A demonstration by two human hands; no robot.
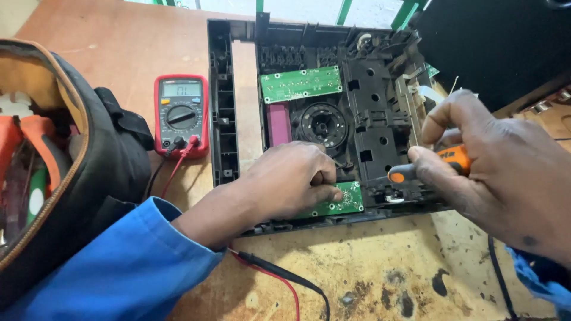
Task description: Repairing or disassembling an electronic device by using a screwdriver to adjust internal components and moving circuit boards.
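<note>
two hands are engaged: an orange-handled screwdriver (437, 165) is gripped tightly by the right hand (499, 172); the small green circuit board (339, 202) at the black chassis (369, 113) front edge is pinned by the left hand (291, 181). a slipped tip could gouge the board.

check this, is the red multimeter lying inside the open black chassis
No, the red multimeter lies on the wooden table left of the black chassis.
</note>
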